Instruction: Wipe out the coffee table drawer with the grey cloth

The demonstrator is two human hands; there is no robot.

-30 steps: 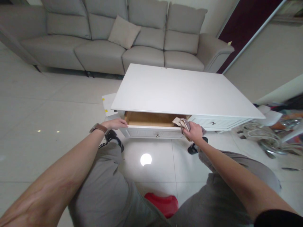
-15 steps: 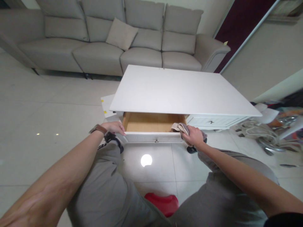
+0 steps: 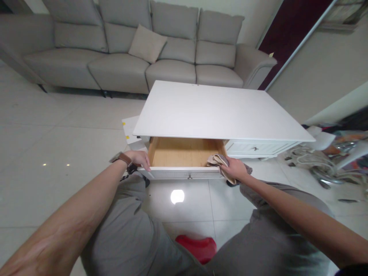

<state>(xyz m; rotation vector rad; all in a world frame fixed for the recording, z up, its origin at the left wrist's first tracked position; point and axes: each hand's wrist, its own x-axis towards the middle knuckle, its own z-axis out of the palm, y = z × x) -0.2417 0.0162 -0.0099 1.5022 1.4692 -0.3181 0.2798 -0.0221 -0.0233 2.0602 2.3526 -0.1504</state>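
A white coffee table (image 3: 218,111) stands in front of me with its left drawer (image 3: 184,151) pulled out, showing a bare wooden bottom. My left hand (image 3: 140,158), with a brown watch at the wrist, grips the drawer's front left corner. My right hand (image 3: 235,169) is at the drawer's front right corner, closed around a crumpled beige-grey cloth (image 3: 217,159) that lies over the drawer's edge. The drawer front has a small metal knob (image 3: 189,177).
A second drawer (image 3: 254,148) on the right is closed. A grey sofa (image 3: 138,50) with a cushion stands behind the table. Cables and clutter (image 3: 330,168) lie on the floor at right. A red object (image 3: 198,247) sits between my knees. White papers (image 3: 130,128) lie left of the table.
The drawer has slid further out toward me, with both hands moving back along with its front corners. More of the wooden bottom shows now.
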